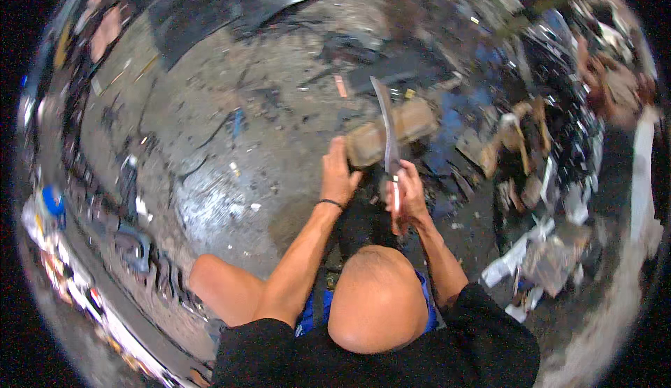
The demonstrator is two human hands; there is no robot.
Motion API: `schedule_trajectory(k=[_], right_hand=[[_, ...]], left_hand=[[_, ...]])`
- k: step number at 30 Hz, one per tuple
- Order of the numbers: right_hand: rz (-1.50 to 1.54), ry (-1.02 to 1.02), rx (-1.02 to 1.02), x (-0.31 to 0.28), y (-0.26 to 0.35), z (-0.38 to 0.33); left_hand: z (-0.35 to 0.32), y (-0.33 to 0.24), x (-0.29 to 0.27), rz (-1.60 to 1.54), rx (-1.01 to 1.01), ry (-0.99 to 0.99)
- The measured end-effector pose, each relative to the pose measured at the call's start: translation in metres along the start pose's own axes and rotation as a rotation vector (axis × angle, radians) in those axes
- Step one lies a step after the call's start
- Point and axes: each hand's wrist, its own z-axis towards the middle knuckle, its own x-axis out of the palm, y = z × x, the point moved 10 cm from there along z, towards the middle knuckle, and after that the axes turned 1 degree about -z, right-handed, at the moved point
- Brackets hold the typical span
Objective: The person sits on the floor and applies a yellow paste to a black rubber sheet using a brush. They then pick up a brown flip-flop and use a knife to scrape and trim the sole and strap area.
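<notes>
The right hand [412,194] has a closed grip on the curved knife [390,154]; the left [340,178], fingers extended, apparently touching the tan block [364,145], belongs clear of the blade [386,115].

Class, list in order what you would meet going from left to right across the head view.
Blue rounded object → thin blue strip on the floor → left hand → right hand gripping a knife → whitish scrap.
</notes>
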Motion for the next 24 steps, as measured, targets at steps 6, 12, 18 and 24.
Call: schedule_trajectory(k=[6, 12, 18, 24], right_hand=[[-0.161, -0.224, 0.002, 0.02, 0.007, 0.024], [-1.093, -0.564, -0.512, -0.232, 0.014, -0.022], [-1.568, -0.512, -0.958, -0.067, 0.085, 0.013], [-1.085, -0.193, -0.588, -0.064, -0.036, -0.021]], left_hand=[[0.007, 0.001, 0.005, -0.102, -0.005, 0.181], [0.049, 0.039, -0.17, 0.454, 0.015, 0.212], [0.0, 0.069, -0.282, 0.861, -0.108, 0.541], [-0.172, 0.181, -0.365, 0.196, -0.537, 0.108]])
